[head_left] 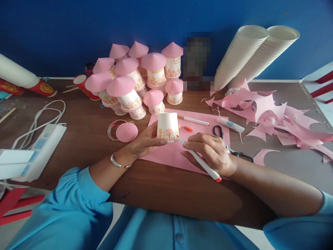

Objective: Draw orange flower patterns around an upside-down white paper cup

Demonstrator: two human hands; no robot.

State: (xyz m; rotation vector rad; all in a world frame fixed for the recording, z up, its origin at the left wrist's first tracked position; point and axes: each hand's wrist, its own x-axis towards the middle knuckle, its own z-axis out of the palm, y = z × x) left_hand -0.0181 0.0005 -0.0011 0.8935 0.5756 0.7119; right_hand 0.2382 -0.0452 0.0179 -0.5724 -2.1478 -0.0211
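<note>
My left hand holds a white paper cup upside down, thumb along its lower front. Red and yellow flowers with stems are drawn around the cup's lower band. In my right hand is a white marker with an orange-red end, its tip close to the cup's lower right edge; whether it touches I cannot tell. Beneath both hands lies a pink paper sheet. On that sheet are an orange-red marker cap, another white marker and black-handled scissors, partly hidden by my right hand.
Several cup houses with pink cone roofs stand at the back. Tall cup stacks lean at the wall. Pink paper scraps and a glue tube lie right. A power strip, a pink disc and a tape roll lie left.
</note>
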